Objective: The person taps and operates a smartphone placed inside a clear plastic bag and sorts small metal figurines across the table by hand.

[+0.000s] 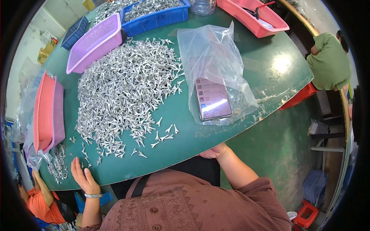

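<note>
My left hand [85, 179] rests at the near left edge of the table, fingers stretched out and holding nothing. A bangle circles that wrist. Nearest to it lie a few stray silver metal pieces and a small heap of thin metal loops [58, 163]. My right hand [214, 151] is at the near edge right of centre, its fingers hidden by the tabletop. A wide pile of small, spiky silver metal pieces [127, 88] covers the table's left middle. Right of it, a phone [214, 101] with a lit screen lies at a clear plastic bag [212, 46].
Around the green table [181, 154] stand a purple basket [94, 44], a blue bin of metal parts [154, 19], a pink basket [254, 17] and stacked orange and purple baskets [48, 111]. One person in green [329, 61] is at far right, another in orange [44, 206] at lower left.
</note>
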The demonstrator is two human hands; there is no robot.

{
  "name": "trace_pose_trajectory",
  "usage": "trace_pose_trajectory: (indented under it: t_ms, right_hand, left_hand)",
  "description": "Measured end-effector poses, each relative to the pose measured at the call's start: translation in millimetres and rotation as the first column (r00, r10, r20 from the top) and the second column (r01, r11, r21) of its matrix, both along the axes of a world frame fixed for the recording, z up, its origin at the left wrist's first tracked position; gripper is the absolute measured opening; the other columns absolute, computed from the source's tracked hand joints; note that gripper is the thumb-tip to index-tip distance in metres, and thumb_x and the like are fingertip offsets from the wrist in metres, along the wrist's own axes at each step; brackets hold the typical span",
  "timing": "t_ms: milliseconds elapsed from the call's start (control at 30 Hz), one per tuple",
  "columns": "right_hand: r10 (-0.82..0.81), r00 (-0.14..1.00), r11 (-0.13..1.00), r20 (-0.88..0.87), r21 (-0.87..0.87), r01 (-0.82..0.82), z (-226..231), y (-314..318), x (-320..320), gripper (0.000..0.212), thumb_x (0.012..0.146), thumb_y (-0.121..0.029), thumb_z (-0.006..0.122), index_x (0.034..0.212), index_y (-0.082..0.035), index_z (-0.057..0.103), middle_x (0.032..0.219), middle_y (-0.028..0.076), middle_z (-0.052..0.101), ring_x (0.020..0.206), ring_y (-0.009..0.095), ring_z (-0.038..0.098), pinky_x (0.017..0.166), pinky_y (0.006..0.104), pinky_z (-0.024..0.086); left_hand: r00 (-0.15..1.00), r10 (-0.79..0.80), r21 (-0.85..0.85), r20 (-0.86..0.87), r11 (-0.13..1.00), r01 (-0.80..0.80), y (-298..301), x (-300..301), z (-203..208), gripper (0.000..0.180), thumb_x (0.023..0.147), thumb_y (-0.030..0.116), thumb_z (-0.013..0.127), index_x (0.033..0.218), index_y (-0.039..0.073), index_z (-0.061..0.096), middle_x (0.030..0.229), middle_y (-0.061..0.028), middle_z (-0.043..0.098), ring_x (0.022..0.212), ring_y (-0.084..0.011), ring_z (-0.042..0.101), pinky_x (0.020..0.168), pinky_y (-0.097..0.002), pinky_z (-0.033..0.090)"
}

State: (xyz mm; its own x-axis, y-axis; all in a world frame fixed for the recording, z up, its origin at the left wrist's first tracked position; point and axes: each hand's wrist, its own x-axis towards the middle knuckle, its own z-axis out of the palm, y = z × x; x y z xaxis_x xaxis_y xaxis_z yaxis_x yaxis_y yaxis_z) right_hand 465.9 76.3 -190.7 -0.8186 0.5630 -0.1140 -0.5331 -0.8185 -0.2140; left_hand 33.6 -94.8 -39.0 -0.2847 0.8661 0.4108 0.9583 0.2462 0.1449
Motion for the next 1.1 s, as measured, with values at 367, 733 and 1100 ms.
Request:
trace_pose_trajectory:
  t_ms: [367, 733, 1100]
  right_hand:
    - [-0.016, 0.999, 0.999, -0.042, -0.033, 0.015, -0.5, 2.5, -0.7, 0.051, 0.091, -0.029, 0.066, 0.133, -0.003, 0.053, 0.126, 0.018, 0.062, 0.111, 0.035, 0.062, 0.095, 0.0534, 0.050]
    - [-0.008, 0.998, 0.993, -0.064, -0.120, 0.001, -13.4, -0.2, -0.8, 0.041, 0.092, -0.026, 0.064, 0.126, -0.005, 0.059, 0.121, 0.013, 0.064, 0.104, 0.029, 0.064, 0.091, 0.0453, 0.052]
    - [-0.116, 0.937, 0.974, 0.329, 0.222, 0.042, 45.3, -16.5, 18.0, 0.036, 0.089, -0.012, 0.068, 0.123, -0.002, 0.061, 0.113, 0.013, 0.067, 0.096, 0.024, 0.067, 0.084, 0.0364, 0.055]
  left_hand:
    - [1.000, -0.006, 0.002, 0.006, 1.000, 0.006, 1.2, -1.9, 1.0, 0.049, 0.102, 0.025, 0.042, 0.142, -0.003, 0.046, 0.143, -0.0243, 0.044, 0.132, -0.0399, 0.043, 0.112, -0.0462, 0.029]
    - [1.000, 0.003, -0.020, 0.025, 1.000, -0.003, -1.4, -0.3, 3.7, 0.051, 0.101, 0.026, 0.043, 0.143, -0.003, 0.045, 0.144, -0.0249, 0.044, 0.132, -0.0410, 0.042, 0.112, -0.0473, 0.029]
    - [0.988, -0.134, -0.112, 0.072, 0.983, 0.142, 24.8, 31.3, 31.8, 0.054, 0.086, 0.020, 0.064, 0.135, 0.000, 0.053, 0.136, -0.0213, 0.049, 0.124, -0.0383, 0.047, 0.107, -0.0456, 0.031]
